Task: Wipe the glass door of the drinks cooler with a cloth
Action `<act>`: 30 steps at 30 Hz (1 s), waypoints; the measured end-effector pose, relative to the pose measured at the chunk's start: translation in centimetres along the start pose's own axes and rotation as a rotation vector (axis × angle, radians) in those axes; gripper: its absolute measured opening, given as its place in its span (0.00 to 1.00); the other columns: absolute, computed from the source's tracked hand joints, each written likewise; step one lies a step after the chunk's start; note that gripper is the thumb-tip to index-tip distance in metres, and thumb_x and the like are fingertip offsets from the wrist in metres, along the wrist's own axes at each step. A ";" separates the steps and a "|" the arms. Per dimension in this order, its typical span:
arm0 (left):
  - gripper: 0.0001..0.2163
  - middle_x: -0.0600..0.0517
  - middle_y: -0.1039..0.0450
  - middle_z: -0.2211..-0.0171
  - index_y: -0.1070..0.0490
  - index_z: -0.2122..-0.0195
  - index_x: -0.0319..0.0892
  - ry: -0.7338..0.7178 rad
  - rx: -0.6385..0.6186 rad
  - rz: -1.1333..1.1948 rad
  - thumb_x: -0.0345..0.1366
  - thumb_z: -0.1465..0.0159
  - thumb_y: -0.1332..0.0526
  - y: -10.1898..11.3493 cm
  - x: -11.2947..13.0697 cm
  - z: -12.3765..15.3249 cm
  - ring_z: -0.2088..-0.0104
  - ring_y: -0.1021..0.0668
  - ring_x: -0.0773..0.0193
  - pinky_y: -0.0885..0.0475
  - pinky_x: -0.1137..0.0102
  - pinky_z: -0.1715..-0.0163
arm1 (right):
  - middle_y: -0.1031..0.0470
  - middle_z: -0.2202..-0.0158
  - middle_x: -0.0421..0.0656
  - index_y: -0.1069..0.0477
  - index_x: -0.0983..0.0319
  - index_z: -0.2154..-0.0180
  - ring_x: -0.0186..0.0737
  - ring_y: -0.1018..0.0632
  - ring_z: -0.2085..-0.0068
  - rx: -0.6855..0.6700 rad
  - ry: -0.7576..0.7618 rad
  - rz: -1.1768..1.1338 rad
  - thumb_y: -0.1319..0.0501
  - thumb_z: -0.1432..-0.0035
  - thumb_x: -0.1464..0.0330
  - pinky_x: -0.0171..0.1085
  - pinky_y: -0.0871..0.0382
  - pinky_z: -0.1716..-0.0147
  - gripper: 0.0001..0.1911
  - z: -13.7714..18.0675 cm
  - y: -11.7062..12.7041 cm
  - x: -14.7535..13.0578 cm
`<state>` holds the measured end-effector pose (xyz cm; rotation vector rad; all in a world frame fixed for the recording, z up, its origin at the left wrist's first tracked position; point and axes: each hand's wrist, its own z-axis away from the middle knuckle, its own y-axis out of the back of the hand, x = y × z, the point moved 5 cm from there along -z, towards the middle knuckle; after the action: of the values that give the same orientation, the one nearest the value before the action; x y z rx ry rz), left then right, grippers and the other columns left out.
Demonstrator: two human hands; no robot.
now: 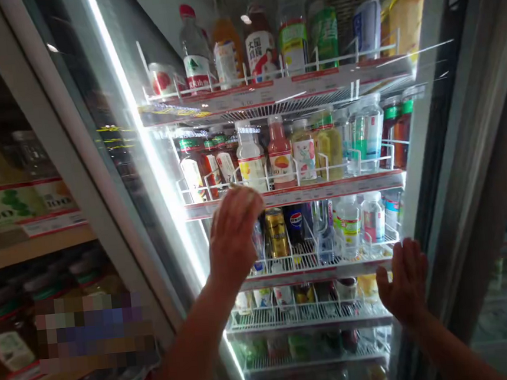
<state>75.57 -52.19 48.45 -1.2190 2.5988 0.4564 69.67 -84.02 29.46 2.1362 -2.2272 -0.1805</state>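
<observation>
The fridge (418,193) fills most of the view, lit inside by a long light strip (141,129) up its left edge. To the fridge's left stands a rack (41,250) of bottled drinks. Inside the fridge, wire shelves rise in tiers; their dividers (325,166) and low front rails probably keep the drinks in rows and stop them tipping out.

Both arms reach toward the fridge. The left hand (235,233) is raised before the fridge's second and third shelves, blurred, its fingers held close together; I cannot tell whether it grips anything. The right hand (403,280) is lower, before the fridge's right edge, fingers upright, thumb apart, holding nothing; it may be raised for balance or to rest on something. Whether glass lies between hands and shelves is unclear.

Nearest the left hand in view are a white-capped bottle (250,157) on the fridge's second shelf and a can (277,235) on its third. The bottle looks pale, with yellow on its label; the can is shiny gold with dark markings. Nearest the right hand, toward the fridge's right wall, a small bottle (374,218) is clear, with a white cap and a pinkish label.
</observation>
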 end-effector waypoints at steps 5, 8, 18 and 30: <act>0.26 0.50 0.40 0.33 0.40 0.34 0.48 0.136 0.161 0.004 0.24 0.32 0.48 0.1 -1.1 -0.5 0.30 0.41 0.53 0.44 0.50 0.30 | 0.54 0.28 0.59 0.59 0.69 0.29 0.60 0.48 0.29 0.002 0.026 0.029 0.45 0.36 0.65 0.61 0.49 0.33 0.40 -0.1 0.0 0.0; 0.25 0.53 0.32 0.37 0.38 0.35 0.51 -0.152 -0.008 0.087 0.24 0.32 0.46 -1.9 3.9 1.6 0.32 0.38 0.58 0.40 0.58 0.32 | 0.55 0.28 0.59 0.61 0.69 0.29 0.59 0.50 0.28 -0.022 0.027 0.050 0.46 0.36 0.66 0.61 0.49 0.33 0.40 0.0 -0.2 0.1; 0.24 0.51 0.36 0.35 0.38 0.35 0.50 0.098 0.147 0.100 0.26 0.31 0.47 -1.4 2.3 -0.8 0.31 0.41 0.56 0.41 0.52 0.32 | 0.56 0.28 0.63 0.63 0.70 0.29 0.64 0.50 0.28 -0.057 0.024 0.077 0.48 0.36 0.65 0.66 0.48 0.36 0.41 -0.1 -0.3 0.3; 0.21 0.48 0.36 0.36 0.35 0.37 0.45 0.141 0.177 0.098 0.25 0.30 0.47 -1.6 2.7 2.4 0.31 0.41 0.55 0.41 0.52 0.32 | 0.56 0.28 0.62 0.62 0.72 0.29 0.61 0.52 0.28 -0.055 0.043 0.079 0.49 0.35 0.65 0.63 0.49 0.34 0.39 -0.3 0.0 0.4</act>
<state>75.28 -54.15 45.02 -1.1066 2.7571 0.1571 69.68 -84.47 29.75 2.0022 -2.2504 -0.1884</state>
